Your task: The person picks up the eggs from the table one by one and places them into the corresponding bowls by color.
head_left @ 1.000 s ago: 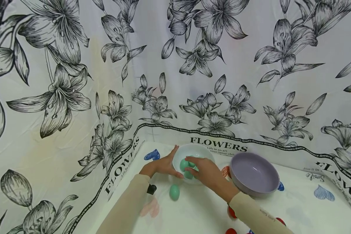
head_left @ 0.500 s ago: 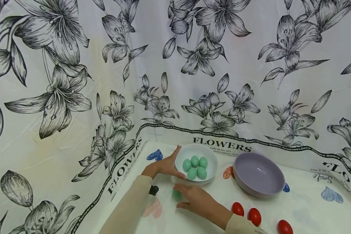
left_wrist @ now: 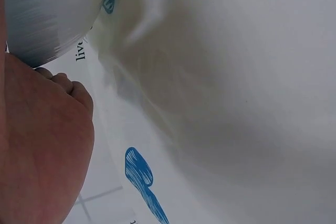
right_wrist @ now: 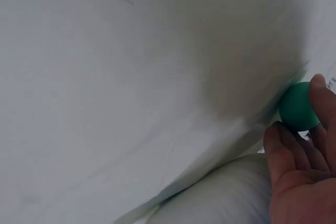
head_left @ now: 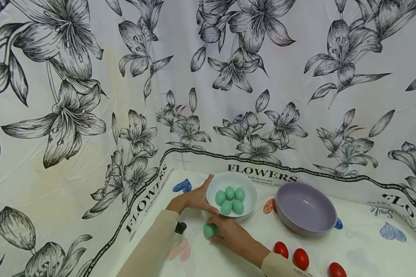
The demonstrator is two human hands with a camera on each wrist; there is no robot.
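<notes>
A white bowl (head_left: 231, 181) stands on the cloth-covered table with several green eggs (head_left: 229, 193) inside it. My left hand (head_left: 193, 198) holds the bowl's left side, thumb toward the front and fingers toward the back. In the left wrist view, the bowl's outer wall (left_wrist: 52, 14) lies against that hand. Just in front of the bowl, my right hand (head_left: 234, 236) grips another green egg (head_left: 209, 231) at table level. The right wrist view has this egg (right_wrist: 297, 107) between thumb and fingers; part of it is hidden by the hand.
A purple bowl (head_left: 305, 207) stands to the right of the white one. Several red eggs (head_left: 301, 258) lie on the table in front of it, near the right forearm. A flower-printed curtain (head_left: 256, 115) rises behind the table.
My right hand has left the inside of the white bowl and come down to the green egg in front, which it now grips. The left hand has stayed at the bowl.
</notes>
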